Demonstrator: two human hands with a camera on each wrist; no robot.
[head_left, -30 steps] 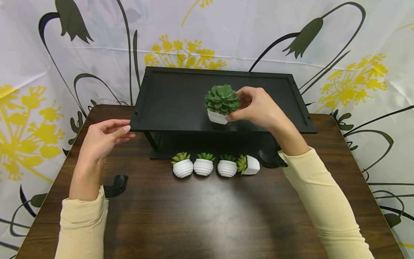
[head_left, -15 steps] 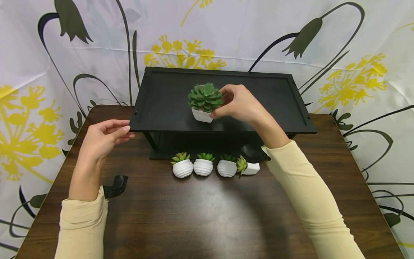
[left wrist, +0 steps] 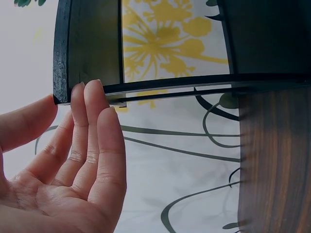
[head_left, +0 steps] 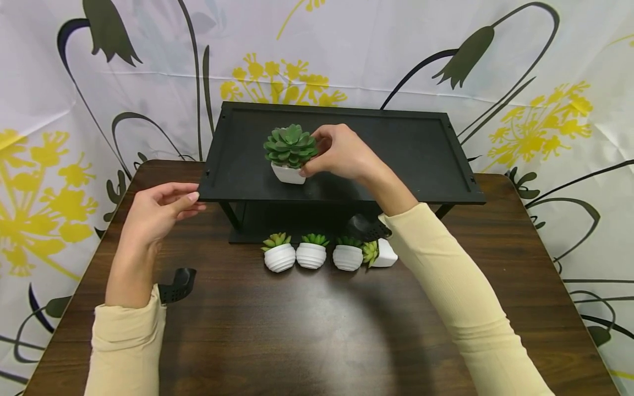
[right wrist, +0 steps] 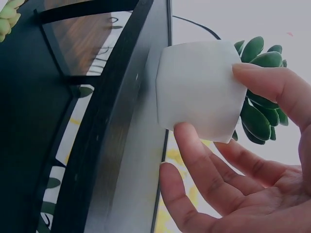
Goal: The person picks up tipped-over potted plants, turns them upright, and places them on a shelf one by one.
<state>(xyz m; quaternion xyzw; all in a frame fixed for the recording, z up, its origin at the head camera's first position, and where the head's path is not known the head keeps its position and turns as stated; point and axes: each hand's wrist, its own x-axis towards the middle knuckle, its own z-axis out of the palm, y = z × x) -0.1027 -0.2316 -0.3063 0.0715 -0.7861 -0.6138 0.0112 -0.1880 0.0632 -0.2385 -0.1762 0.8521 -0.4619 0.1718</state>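
Shelf top (right half bare), right hand pinching succulent

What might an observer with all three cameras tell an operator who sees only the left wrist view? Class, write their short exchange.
Operator: I see only the left hand by a corner of the black shelf. What is the right hand doing?
Observer: The right hand pinches a white pot holding a green succulent.
Operator: Where is that pot?
Observer: On the shelf's top, left of its middle.
Operator: What else is on the table?
Observer: A row of four small potted plants in front of the shelf. The rightmost one lies on its side.
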